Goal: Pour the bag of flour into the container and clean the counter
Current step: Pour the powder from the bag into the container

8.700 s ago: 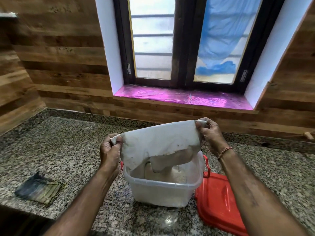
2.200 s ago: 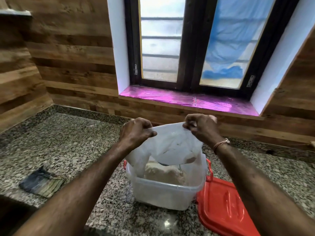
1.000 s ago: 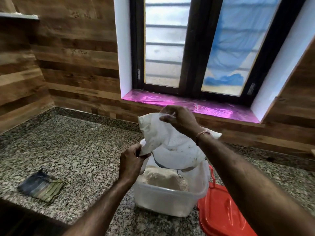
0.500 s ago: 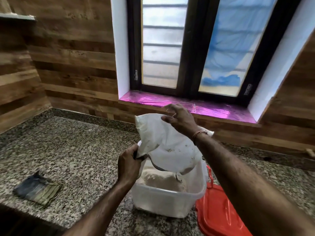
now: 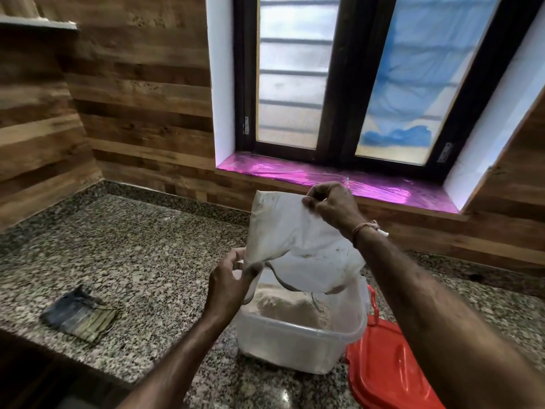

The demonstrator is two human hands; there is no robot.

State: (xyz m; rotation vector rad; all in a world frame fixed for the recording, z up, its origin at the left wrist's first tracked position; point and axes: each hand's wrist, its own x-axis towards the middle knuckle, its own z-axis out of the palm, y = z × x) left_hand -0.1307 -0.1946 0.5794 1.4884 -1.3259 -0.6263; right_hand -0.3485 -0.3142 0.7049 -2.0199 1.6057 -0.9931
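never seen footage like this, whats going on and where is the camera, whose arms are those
There is no machine here. The camera sits on a person's head, looking forward and down, so the arms are their own. The right hand pinches the top of a white bag and the left hand grips its lower corner, holding it above a clear container with flour inside. On the granite counter, a red lid lies right of the container and a folded cloth lies to the left.

White bag, red lid, speckled granite counter.
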